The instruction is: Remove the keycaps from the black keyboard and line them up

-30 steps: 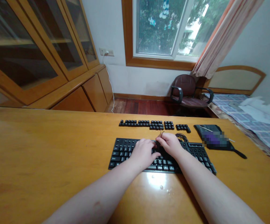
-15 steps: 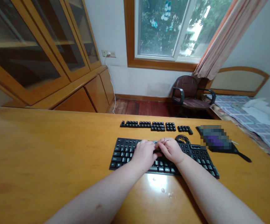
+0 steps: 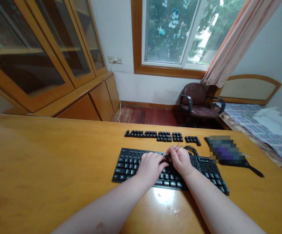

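Note:
A black keyboard [image 3: 125, 165] lies on the wooden desk, many keycaps still on it and bare key posts along its upper rows. Over its middle my right hand [image 3: 181, 161] is closed, with a thin brownish wire tool [image 3: 178, 145] poking out above the fingers. My left hand [image 3: 149, 167] rests just left of it, its thumb and fingertips curled toward a small dark piece [image 3: 167, 158] between the two hands. What that piece is, I cannot make out. Behind the keyboard, loose black keycaps [image 3: 164, 136] stand in grouped rows.
The keyboard's coiled cable [image 3: 191, 150] lies behind it. A black pouch with a strap [image 3: 243, 164], partly blurred out, is on the desk [image 3: 58, 162] to the right. Beyond stand a swivel chair [image 3: 195, 97], a bed [image 3: 248, 113] and a glass-fronted cabinet [image 3: 79, 81].
My right hand has turned and drawn slightly away from my left fingers; the wire ends now show more clearly above it. The whole view has tipped slightly upward.

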